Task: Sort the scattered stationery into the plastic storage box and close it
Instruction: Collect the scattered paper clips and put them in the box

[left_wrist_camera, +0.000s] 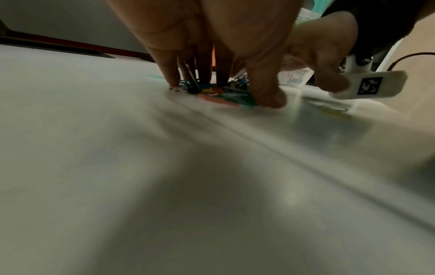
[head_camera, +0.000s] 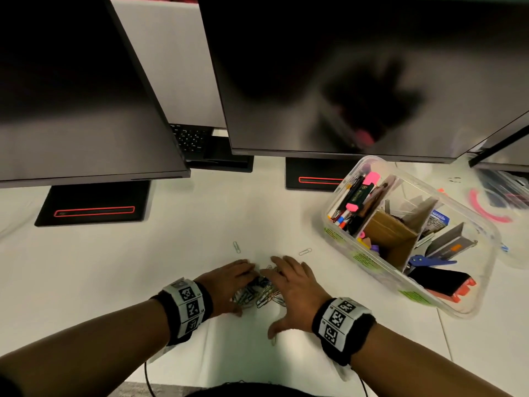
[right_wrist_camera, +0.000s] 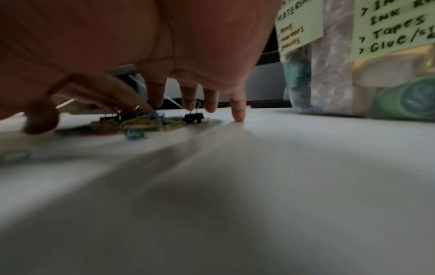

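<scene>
A small heap of coloured paper clips and black binder clips [head_camera: 262,292] lies on the white desk between my two hands. My left hand [head_camera: 229,285] cups the heap from the left, its straight fingers [left_wrist_camera: 173,78] and thumb touching the desk around the clips [left_wrist_camera: 219,93]. My right hand [head_camera: 292,285] cups it from the right, fingers [right_wrist_camera: 238,113] spread and tips down beside the clips [right_wrist_camera: 146,123]. Neither hand grips anything. The clear plastic storage box [head_camera: 469,308] stands open at the right, divided into compartments with pens, highlighters and a stapler.
Two stray paper clips [head_camera: 236,247] [head_camera: 305,251] lie just beyond the hands, another by my right thumb [head_camera: 274,339]. Two monitors on black stands [head_camera: 91,204] loom over the back of the desk. The box lid [head_camera: 515,245] lies far right. Labels [right_wrist_camera: 390,28] are stuck on the box wall.
</scene>
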Tool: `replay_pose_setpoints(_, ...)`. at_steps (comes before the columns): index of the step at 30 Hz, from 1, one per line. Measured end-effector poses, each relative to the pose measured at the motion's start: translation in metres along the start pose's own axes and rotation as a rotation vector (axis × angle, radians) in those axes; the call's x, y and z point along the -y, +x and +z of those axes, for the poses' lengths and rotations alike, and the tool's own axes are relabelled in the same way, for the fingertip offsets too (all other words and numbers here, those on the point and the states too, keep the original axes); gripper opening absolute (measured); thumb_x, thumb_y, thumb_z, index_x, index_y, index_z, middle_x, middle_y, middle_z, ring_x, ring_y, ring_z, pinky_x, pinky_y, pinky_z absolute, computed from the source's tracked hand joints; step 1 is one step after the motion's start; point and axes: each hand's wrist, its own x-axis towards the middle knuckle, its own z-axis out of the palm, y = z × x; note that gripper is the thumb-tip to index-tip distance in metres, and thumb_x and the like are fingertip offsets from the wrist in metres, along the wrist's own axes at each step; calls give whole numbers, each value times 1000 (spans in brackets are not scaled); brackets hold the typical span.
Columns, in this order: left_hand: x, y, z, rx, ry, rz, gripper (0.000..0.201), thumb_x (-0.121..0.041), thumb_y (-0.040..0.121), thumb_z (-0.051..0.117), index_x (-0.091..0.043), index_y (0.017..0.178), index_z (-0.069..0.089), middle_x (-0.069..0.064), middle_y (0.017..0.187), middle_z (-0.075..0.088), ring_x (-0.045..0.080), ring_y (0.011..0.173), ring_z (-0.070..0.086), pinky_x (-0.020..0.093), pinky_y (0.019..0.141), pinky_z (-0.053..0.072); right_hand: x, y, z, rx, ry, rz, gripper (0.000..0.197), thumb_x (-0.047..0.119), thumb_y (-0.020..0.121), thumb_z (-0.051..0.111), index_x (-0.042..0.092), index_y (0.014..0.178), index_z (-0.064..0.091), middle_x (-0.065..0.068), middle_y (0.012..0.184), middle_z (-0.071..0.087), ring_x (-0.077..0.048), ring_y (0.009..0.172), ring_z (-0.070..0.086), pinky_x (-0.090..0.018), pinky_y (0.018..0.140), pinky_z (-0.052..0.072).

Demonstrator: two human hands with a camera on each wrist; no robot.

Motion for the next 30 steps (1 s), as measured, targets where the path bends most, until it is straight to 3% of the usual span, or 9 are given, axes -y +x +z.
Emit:
replay_pose_setpoints(6, 0, 6, 5, -52, -38, -36, 78, -38, 86, 62, -19, 149, 20, -1, 158, 10, 13, 147, 8, 21, 118, 10, -3, 12, -2, 9, 17, 155, 119, 68, 61, 68, 31, 149, -3, -2, 159, -13, -30, 146, -9, -49, 118, -1)
replay_pose_setpoints(11, 3, 4, -3, -214, -50, -39, 69, -42, 74, 72, -13, 133, 51, 13, 140, 46, 25, 133, 43, 34, 110, 40, -18, 21, -23, -188, 117, 245, 78, 50, 87, 54, 19, 149, 18, -5, 159, 10, -23, 146, 9, -33, 119, 9)
replay_pose_setpoints(13, 4, 2, -11, -229, -108, -120, 71, -41, 84, 63, -15, 143, 35, 8, 153, 27, 21, 142, 26, 33, 117, 27, -24, 21, -24, -234, 154, 302, 62, 39, 96, 43, 13, 148, 22, -9, 158, 15, -24, 145, 13, -30, 119, 10)
replay_pose_setpoints(17, 5, 9, -16, -109, -122, -262, 80, -46, 94, 45, -12, 151, 0, 3, 160, -8, 18, 148, -3, 30, 122, 5, -20, 16, -17, -80, 193, 361, 58, 31, 101, 32, 8, 150, 11, -11, 160, 1, -26, 148, 0, -29, 119, 1)
replay_pose_setpoints(21, -1, 17, -5, -45, -67, -207, 99, -72, 74, 15, -10, 151, 6, 6, 160, -6, 21, 148, -5, 30, 121, 3, -2, 15, -7, -18, 171, 213, 64, 45, 99, 16, 7, 150, 11, -12, 159, 5, -24, 148, 2, -22, 114, -6)
replay_pose_setpoints(23, -6, 15, -3, -33, -68, -136, 98, -71, 73, 16, -12, 150, 13, 4, 160, 2, 17, 149, 2, 24, 119, 4, 4, 14, -7, -21, 197, 172, 66, 51, 97, 24, 12, 150, 15, -9, 159, 12, -21, 148, 7, -24, 118, 1)
replay_pose_setpoints(25, -7, 12, -1, -49, -59, -96, 92, -69, 75, 35, -15, 149, 20, 1, 158, 13, 15, 147, 11, 23, 119, 11, 5, 13, -7, -49, 135, 142, 76, 49, 90, 51, 19, 150, 15, -7, 159, 11, -23, 147, 7, -34, 120, 9)
replay_pose_setpoints(27, -7, 9, -2, -83, -12, -87, 105, -74, 57, 34, -16, 143, 35, 5, 149, 34, 26, 139, 31, 32, 115, 29, 5, 11, -7, 2, 60, 128, 92, 54, 79, 63, 26, 150, 12, -6, 160, 4, -28, 147, 2, -43, 120, 11)
replay_pose_setpoints(30, -3, 15, 4, -90, -116, -153, 69, -61, 60, 47, -18, 111, 62, 8, 102, 65, 32, 90, 65, 40, 76, 59, 4, 13, -3, 30, -11, 106, 80, 48, 80, 65, 29, 147, 25, -7, 159, 9, -32, 144, 9, -45, 117, 15)
